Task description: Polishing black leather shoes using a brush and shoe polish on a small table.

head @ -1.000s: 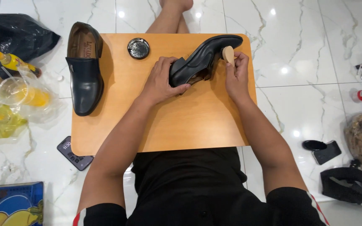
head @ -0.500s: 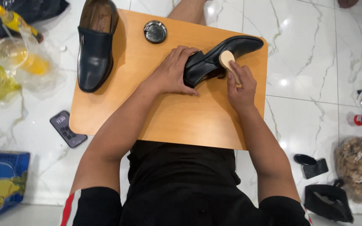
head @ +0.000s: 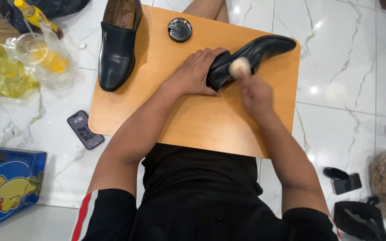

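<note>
Since the earlier frame, the right hand (head: 255,94) had slid the pale brush (head: 239,67) toward the heel of the black shoe (head: 251,57); its fingers were blurred, their grip unclear. Left hand (head: 196,71) fingers clamped the heel, with the shoe's length running rightward along the table (head: 193,125).

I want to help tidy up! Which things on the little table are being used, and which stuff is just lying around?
In use:
left hand holding the black shoe
right hand rubbing it with a small brush
open polish tin
second black shoe
wooden table

Lying about:
phone
yellow bag
plastic cup
blue box
</note>
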